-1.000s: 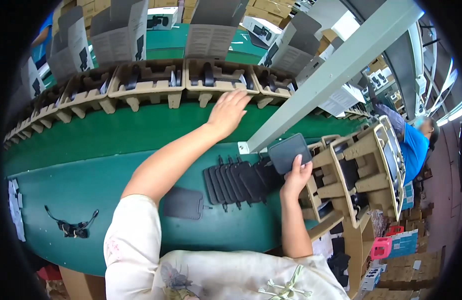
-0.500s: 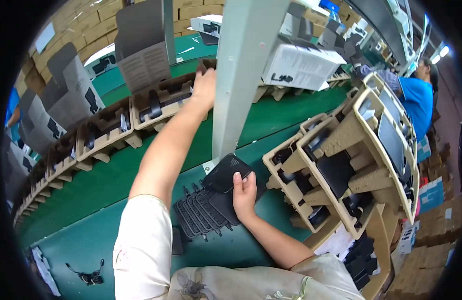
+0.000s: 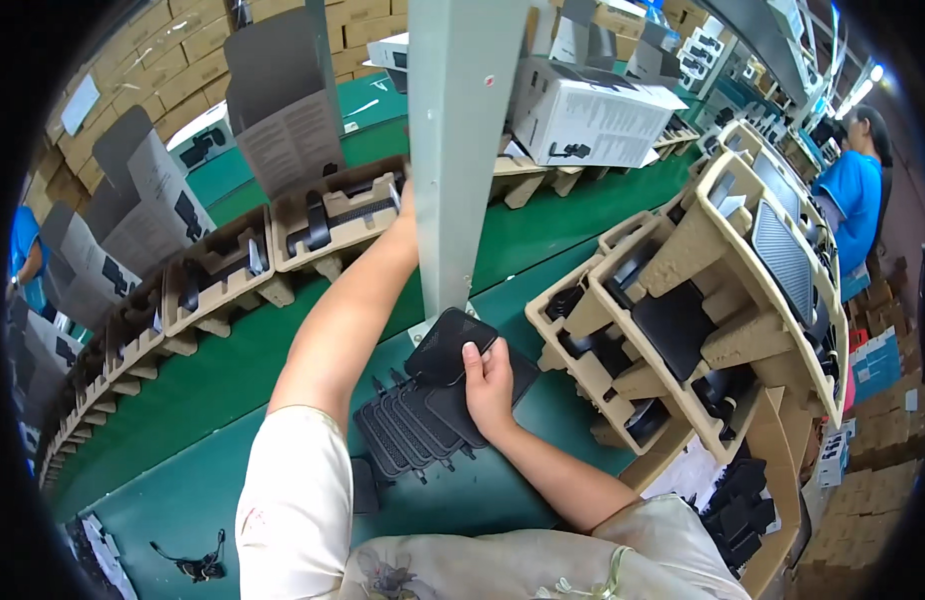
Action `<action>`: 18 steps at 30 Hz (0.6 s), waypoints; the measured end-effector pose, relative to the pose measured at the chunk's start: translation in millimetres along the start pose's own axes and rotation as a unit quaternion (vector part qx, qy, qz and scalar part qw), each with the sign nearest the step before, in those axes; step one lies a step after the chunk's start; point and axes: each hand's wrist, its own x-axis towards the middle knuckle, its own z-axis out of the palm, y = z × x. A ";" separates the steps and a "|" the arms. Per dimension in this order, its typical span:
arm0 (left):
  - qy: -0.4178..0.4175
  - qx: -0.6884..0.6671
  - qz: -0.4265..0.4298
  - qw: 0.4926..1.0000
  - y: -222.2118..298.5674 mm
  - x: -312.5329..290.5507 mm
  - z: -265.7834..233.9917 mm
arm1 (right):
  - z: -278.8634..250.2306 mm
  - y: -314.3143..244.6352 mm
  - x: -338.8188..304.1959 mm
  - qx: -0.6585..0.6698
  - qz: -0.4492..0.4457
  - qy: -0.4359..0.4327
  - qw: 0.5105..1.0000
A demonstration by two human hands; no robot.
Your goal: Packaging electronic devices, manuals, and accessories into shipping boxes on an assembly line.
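Note:
My right hand (image 3: pixel 489 390) grips a flat black rounded panel (image 3: pixel 448 350), with its thumb pressed on top. Below it, several black mesh-faced panels (image 3: pixel 408 432) with small end fittings lie overlapped in a fanned stack on the green bench. My left arm stretches forward to the moulded trays, and my left hand (image 3: pixel 410 203) is mostly hidden by the grey metal post (image 3: pixel 453 190); its fingers cannot be seen. Closest to that hand is a brown pulp tray (image 3: pixel 333 225) holding black parts. A small dark flat piece (image 3: pixel 364 487) rests near my left sleeve.
Filled pulp trays (image 3: pixel 683 320) are stacked at the right, above a carton (image 3: pixel 778 500) of black parts. White printed boxes (image 3: pixel 593 115) stand along the green line. A black cable (image 3: pixel 198 565) lies at lower left. A person in blue (image 3: pixel 848 205) is at far right.
My left hand has gone behind the post, out of sight. The tray row has shifted slightly right in the picture. My right hand still holds the panel in about the same place.

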 end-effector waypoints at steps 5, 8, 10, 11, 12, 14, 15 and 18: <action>-0.112 0.152 -0.020 0.982 -20.8 -30.8 13.6 | -5.5 -7.6 0.1 0.122 0.000 0.004 0.993; -0.218 0.155 -0.043 0.963 -26.6 -28.5 16.9 | -23.4 -39.1 4.7 -0.058 -0.131 0.132 0.981; -0.340 0.151 -0.097 0.923 -19.6 -22.4 4.1 | -26.3 -87.4 11.1 0.007 -0.252 0.179 0.951; -0.334 0.148 -0.101 0.925 -19.2 -22.1 1.0 | -28.6 -101.9 14.9 0.003 -0.258 0.177 0.950; -0.286 0.132 -0.106 0.943 -20.8 -25.8 -1.3 | -28.5 -113.1 17.8 -0.024 -0.319 0.212 0.923; -0.185 0.099 -0.114 0.971 -23.5 -32.6 -4.7 | -26.0 -128.9 29.3 -0.053 -0.383 0.245 0.889; -0.181 0.096 -0.116 0.972 -24.2 -36.9 -6.4 | -23.8 -136.0 37.3 -0.062 -0.325 0.245 0.912; -0.197 0.146 -0.046 0.968 -28.0 -55.3 -11.6 | -9.6 -149.4 74.3 -0.031 -0.252 0.224 0.941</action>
